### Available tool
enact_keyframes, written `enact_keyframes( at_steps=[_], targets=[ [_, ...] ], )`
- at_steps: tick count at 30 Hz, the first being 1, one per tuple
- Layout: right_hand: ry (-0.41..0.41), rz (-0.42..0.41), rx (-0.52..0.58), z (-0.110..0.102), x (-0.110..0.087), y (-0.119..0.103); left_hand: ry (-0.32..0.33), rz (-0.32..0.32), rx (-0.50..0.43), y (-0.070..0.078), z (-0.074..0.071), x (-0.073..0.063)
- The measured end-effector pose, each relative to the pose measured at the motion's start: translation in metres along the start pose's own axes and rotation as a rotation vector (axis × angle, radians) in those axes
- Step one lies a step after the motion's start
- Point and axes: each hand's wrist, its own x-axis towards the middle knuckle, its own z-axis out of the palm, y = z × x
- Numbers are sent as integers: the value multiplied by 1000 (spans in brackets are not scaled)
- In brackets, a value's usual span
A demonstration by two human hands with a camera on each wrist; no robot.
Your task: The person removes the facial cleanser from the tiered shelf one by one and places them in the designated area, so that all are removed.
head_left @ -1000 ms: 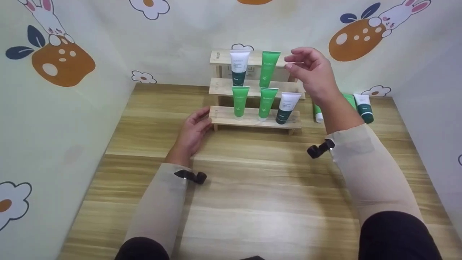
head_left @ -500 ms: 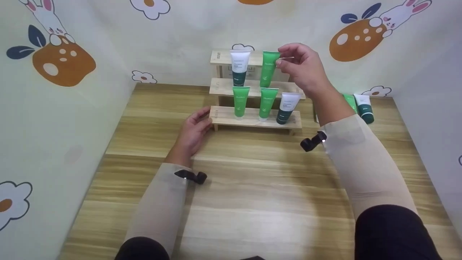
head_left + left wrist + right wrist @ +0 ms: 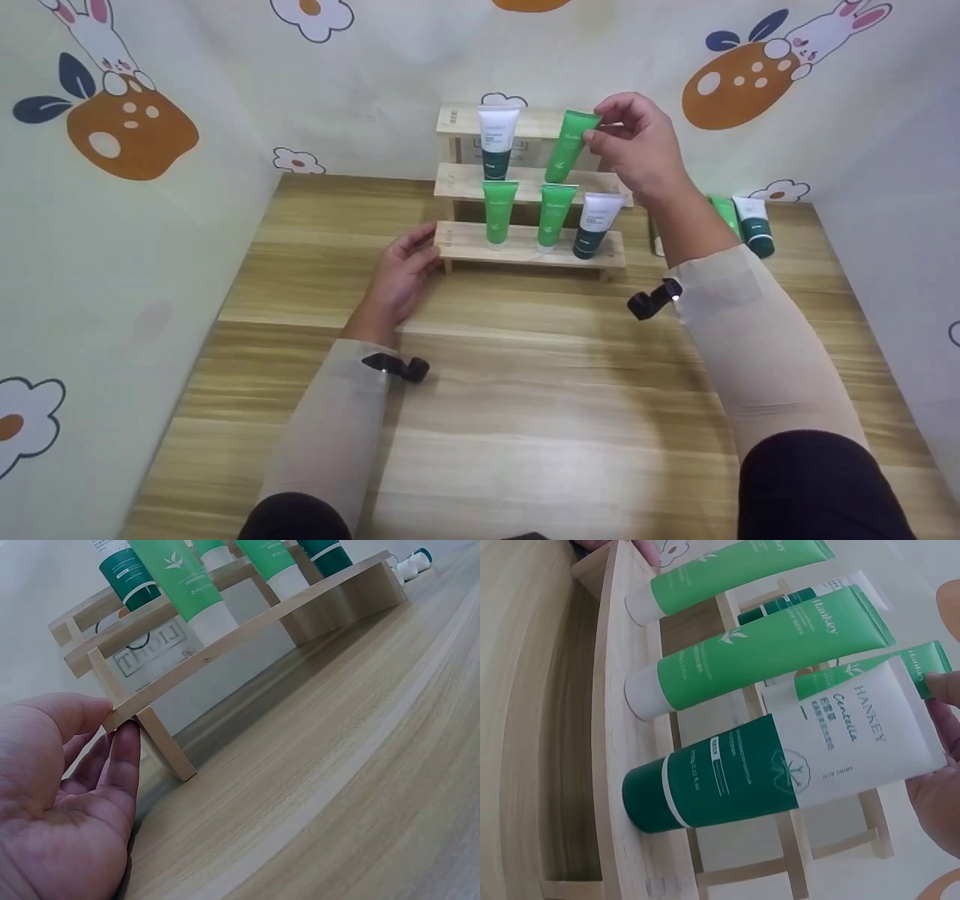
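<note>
My right hand (image 3: 637, 150) pinches the upper edge of a green squeeze tube (image 3: 568, 150) between thumb and fingers. That tube leans to the right over the middle step of a three-step wooden rack (image 3: 459, 234). With thumb on top and fingers beneath, my left hand (image 3: 71, 787) grips the left end of the lowest step. A white and dark green tube (image 3: 497, 142) stands on the middle step, to the left. Along the lowest step stand a green tube (image 3: 499, 214), another green tube (image 3: 555, 217) and a white and dark green tube (image 3: 795, 754), all caps down.
Right of the rack, a green tube (image 3: 724, 210) lies partly hidden behind my right forearm. Beside it lies a white and dark green tube (image 3: 755, 225). Patterned walls (image 3: 622, 45) enclose the wooden table (image 3: 540, 390) at the back and sides.
My right hand has moved in from the right and taken hold of the green tube on the middle step. The tube's top has tilted right. The left hand has not moved.
</note>
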Motion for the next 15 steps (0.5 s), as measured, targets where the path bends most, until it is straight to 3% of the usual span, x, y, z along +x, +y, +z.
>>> enact_keyframes(
  at_steps=[15],
  targets=[
    [133, -26, 98, -44, -21, 11, 0, -22, 49, 1, -2, -1]
  ],
)
